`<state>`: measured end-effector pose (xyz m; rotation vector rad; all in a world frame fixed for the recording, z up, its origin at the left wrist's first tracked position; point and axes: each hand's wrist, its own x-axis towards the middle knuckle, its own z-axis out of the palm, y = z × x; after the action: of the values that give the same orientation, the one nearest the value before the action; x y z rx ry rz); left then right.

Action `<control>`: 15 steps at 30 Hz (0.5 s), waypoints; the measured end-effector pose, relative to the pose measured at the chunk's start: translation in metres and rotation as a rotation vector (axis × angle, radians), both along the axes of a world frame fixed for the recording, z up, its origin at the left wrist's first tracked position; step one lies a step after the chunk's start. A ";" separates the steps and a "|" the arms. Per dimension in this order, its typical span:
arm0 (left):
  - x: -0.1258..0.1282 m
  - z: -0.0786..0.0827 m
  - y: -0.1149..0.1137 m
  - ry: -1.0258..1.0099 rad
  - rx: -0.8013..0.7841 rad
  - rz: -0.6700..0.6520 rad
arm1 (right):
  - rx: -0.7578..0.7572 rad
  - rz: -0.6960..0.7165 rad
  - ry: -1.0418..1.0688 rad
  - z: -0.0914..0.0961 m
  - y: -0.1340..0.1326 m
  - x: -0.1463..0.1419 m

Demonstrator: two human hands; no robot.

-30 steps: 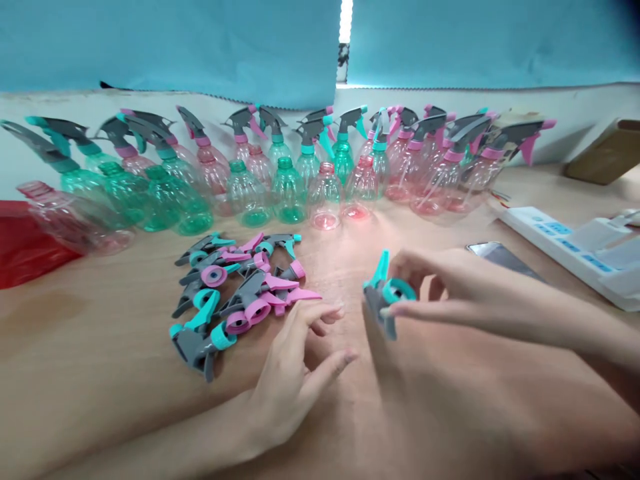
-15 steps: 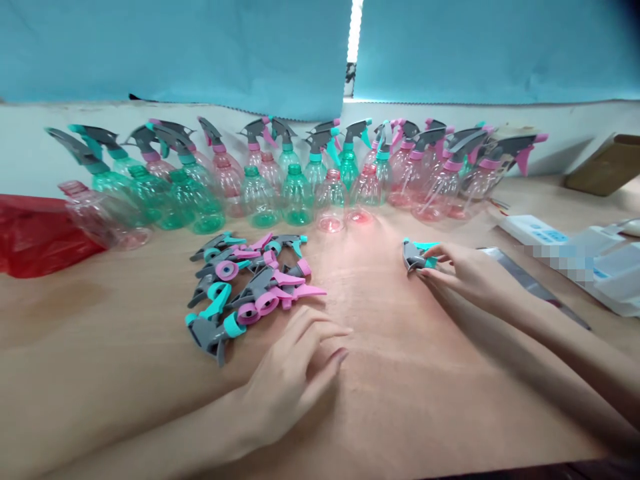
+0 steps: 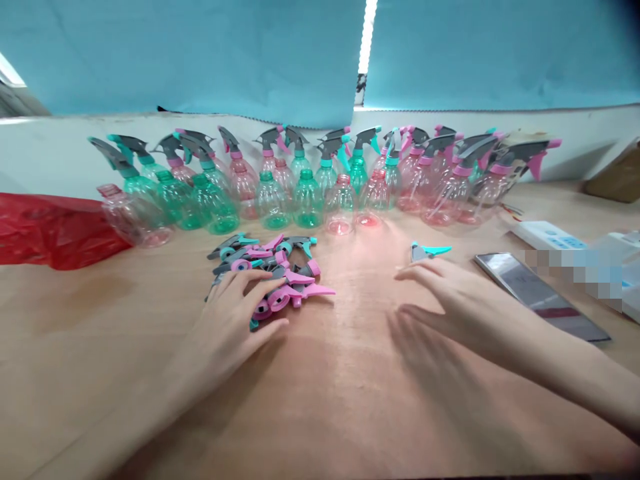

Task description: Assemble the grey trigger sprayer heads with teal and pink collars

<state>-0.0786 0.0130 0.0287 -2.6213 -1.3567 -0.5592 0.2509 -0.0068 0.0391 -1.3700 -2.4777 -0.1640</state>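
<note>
My left hand [image 3: 235, 310] is over the left side of a pile of spray heads [image 3: 293, 277], grey with pink or teal parts. Its fingers are spread, and nothing shows in its grasp; whether it touches the pile I cannot tell. Part of the pile is hidden under it. On the right, my right hand [image 3: 435, 293] is open, thumb and fingers apart. Just beyond its fingers a single grey and teal spray head [image 3: 425, 251] lies on the table, partly covered by the hand.
Behind the pile stand several open bottles, such as a green bottle [image 3: 308, 200] and a pink bottle [image 3: 341, 207]. Bottles with spray heads [image 3: 435, 187] line the wall. A red plastic bag [image 3: 60, 230] lies left; a phone [image 3: 543, 293] and a white box [image 3: 547, 235] lie right.
My right hand has let go of the single spray head and drawn back towards me. My left hand has moved left and forward over the pile. The view has shifted slightly left.
</note>
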 end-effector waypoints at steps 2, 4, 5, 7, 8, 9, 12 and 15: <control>0.004 -0.002 0.000 0.092 0.039 0.037 | -0.154 0.165 -0.004 0.008 -0.008 -0.020; 0.009 -0.004 0.000 0.134 0.066 0.070 | -0.366 0.286 0.009 0.017 -0.015 -0.037; 0.012 -0.005 0.000 0.138 0.078 0.078 | -0.465 0.311 0.018 0.021 -0.019 -0.044; 0.016 -0.005 -0.001 0.123 0.103 0.070 | -0.578 0.330 0.015 0.027 -0.025 -0.052; 0.017 -0.005 -0.001 0.108 0.110 0.057 | -0.604 0.354 0.013 0.029 -0.027 -0.054; 0.017 -0.004 -0.002 0.087 0.116 0.046 | -0.607 0.375 0.007 0.029 -0.028 -0.055; 0.018 0.000 -0.002 -0.029 0.151 0.033 | -0.541 0.446 -0.028 0.025 -0.027 -0.055; 0.021 0.005 -0.002 -0.214 0.213 0.023 | -0.448 0.490 -0.064 0.019 -0.024 -0.056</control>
<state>-0.0580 0.0107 0.0339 -2.4280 -1.2982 -0.9476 0.1950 -0.0311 0.0579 -0.8512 -2.9310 0.4861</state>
